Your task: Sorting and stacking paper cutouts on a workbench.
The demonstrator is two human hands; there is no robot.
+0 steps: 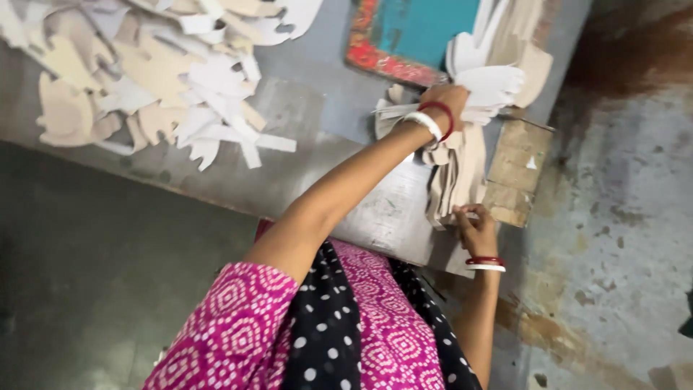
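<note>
My left hand [446, 99], with red and white bangles on the wrist, reaches across the grey table and grips the far end of a stack of white and beige cut-out sheets [456, 170]. My right hand [473, 226], also wearing bangles, pinches the near end of the same stack at the table's edge. The sheets are hand-shaped, and their finger-like ends [491, 83] fan out past my left hand. The stack stands on edge between my two hands.
A loose heap of similar cut-outs [151, 72] covers the table's far left. A teal board with a red frame [404, 36] lies at the top. A worn wooden block [516, 173] sits right of the stack. Stained concrete floor [621, 217] lies to the right.
</note>
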